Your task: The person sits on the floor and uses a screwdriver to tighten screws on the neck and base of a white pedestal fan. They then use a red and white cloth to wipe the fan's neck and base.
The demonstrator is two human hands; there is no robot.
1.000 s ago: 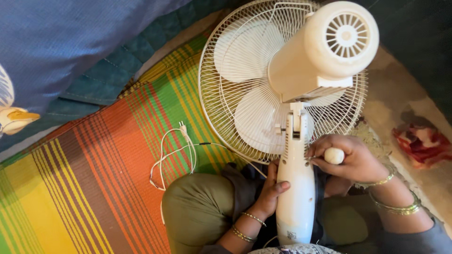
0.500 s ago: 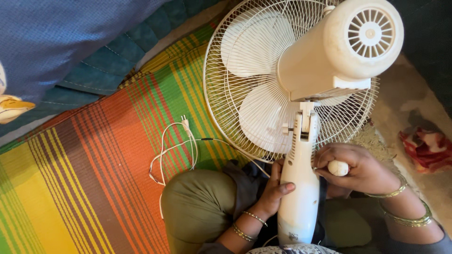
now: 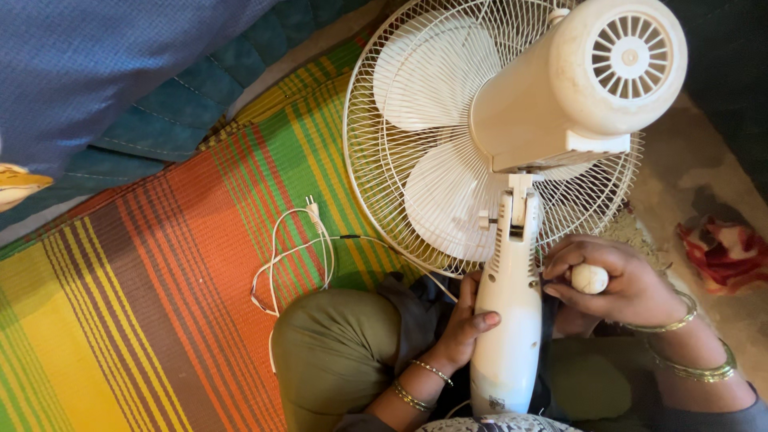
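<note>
White plastic fan stem [image 3: 509, 320] lies across the person's lap, near the bottom edge of the striped mat [image 3: 144, 296]. Left hand [image 3: 464, 324] rests against the stem's left side, fingers curled on it. Right hand [image 3: 620, 280] closes around a white knob [image 3: 590, 278] just beside the stem's right side. Farther out, a white cord [image 3: 296, 256] lies looped on the mat. Fan cage [image 3: 416, 160] and motor housing [image 3: 576, 80] stand beyond.
</note>
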